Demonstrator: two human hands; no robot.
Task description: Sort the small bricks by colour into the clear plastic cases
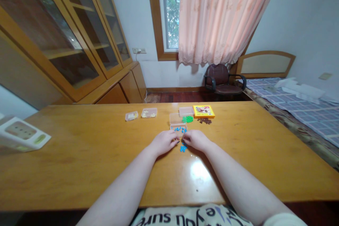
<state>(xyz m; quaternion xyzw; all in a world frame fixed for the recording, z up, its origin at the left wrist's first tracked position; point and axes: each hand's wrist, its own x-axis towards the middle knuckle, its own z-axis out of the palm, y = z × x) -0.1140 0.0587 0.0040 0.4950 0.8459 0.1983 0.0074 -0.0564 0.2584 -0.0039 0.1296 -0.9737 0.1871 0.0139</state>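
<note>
Blue pieces (183,148) lie in a small pile on the wooden table, just in front of my two hands. My left hand (166,142) rests by the near left corner of an open clear plastic box (178,118) with more blue pieces inside. My right hand (194,140) is at the box's near right corner, its fingertips bent together over the pile's far edge. Both hands have curled fingers; what they hold, if anything, is too small to make out. Behind the box lie green pieces (188,119), and brown pieces (204,121) are to their right.
A yellow box (203,111) and a clear lid (186,111) stand at the table's far side. Two clear containers (149,113) (131,116) with pale pieces are further left. A white device (22,133) sits at the left edge. A chair (221,79) is beyond the table (106,169).
</note>
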